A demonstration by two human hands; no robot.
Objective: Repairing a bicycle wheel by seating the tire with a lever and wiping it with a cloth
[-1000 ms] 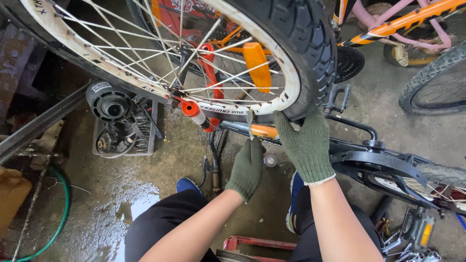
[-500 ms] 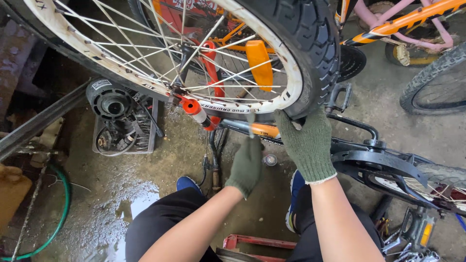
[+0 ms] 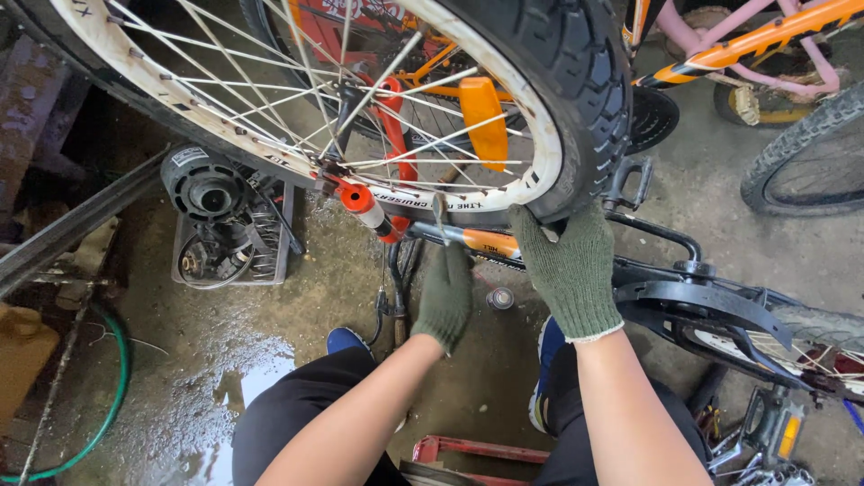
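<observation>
With the left hand [image 3: 445,301] clenched on a tool [image 3: 441,216] and the right hand [image 3: 571,270] gripping the tyre [image 3: 576,81], the tool may slip if the wheel turns.

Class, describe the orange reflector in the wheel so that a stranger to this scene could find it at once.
Start at the big wheel with the white rim and black tyre, above the gloved right hand. Among its spokes, right of the hub, sits the reflector. It is the only flat, plain orange slab there; the red and orange parts by the hub are tubular.
</observation>
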